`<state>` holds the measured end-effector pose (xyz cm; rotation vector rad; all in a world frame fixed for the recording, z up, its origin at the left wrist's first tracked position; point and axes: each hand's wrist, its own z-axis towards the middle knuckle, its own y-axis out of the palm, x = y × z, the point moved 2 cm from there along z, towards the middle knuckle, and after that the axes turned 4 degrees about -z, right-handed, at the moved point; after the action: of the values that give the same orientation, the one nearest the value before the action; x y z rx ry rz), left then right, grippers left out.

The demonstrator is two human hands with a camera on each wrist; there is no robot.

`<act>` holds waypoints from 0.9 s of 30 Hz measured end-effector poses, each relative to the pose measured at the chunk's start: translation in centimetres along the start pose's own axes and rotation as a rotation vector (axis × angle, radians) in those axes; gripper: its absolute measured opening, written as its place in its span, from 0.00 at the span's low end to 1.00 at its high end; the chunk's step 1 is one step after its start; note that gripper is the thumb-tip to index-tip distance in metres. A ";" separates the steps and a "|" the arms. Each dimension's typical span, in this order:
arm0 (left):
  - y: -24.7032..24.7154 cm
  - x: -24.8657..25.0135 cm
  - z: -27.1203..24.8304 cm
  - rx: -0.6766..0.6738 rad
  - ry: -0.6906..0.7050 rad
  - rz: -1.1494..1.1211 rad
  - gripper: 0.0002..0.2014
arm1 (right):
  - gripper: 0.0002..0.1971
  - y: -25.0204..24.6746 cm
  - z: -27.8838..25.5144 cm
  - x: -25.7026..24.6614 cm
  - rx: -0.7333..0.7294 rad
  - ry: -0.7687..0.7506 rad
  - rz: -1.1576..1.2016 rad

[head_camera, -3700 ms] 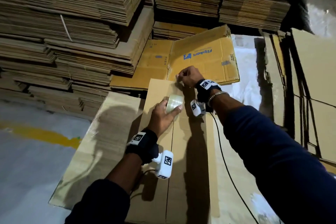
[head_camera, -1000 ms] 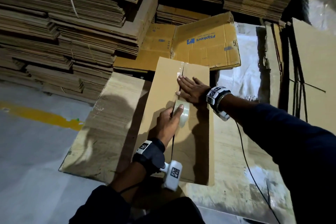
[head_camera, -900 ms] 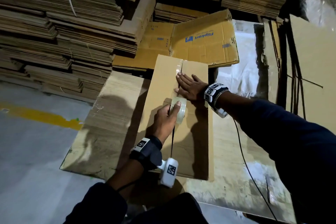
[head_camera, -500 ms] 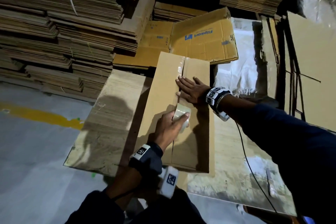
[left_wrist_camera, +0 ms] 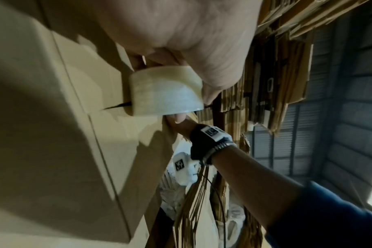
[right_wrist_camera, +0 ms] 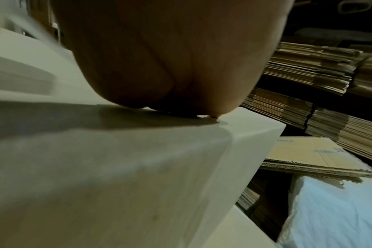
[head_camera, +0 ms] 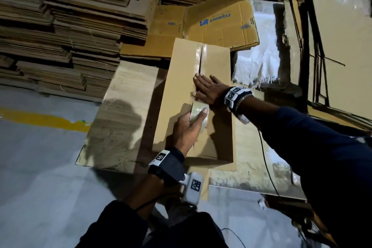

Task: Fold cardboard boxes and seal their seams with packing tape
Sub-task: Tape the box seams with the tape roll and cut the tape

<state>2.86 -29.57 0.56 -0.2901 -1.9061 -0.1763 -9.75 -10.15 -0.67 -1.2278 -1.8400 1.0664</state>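
the box (head_camera: 193, 106) is standing on a flat sheet of cardboard (head_camera: 120, 110) on the floor, its top seam (head_camera: 202, 60) facing up so the tape can run along it. the left hand (head_camera: 186, 130) is gripping the tape roll (head_camera: 198, 115) with curled fingers, holding it on the seam near the middle. the right hand (head_camera: 207, 90) is lying flat, fingers spread, pressing just beyond the roll, probably to bed the laid strip and keep the flaps level. the near stretch of seam is not yet covered.
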 end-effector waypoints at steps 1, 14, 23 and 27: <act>-0.1 -0.3 -0.5 -0.002 0.004 0.003 0.23 | 0.45 -0.2 0.1 0.0 -0.003 0.007 -0.011; -0.9 -0.4 -4.3 -0.049 0.029 -0.157 0.19 | 0.55 1.6 -2.9 -3.7 0.019 -0.009 -0.112; -1.4 -0.9 -7.3 -0.060 0.047 -0.214 0.17 | 0.47 1.2 -4.8 -6.2 -0.026 0.022 -0.031; -0.9 -2.1 -8.0 -0.040 0.037 -0.164 0.19 | 0.46 2.8 -7.4 -7.0 -0.029 -0.015 -0.052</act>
<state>10.47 -32.72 1.36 -0.1566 -1.8909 -0.3279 -0.02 -14.22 -0.54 -1.1853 -1.8948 1.0264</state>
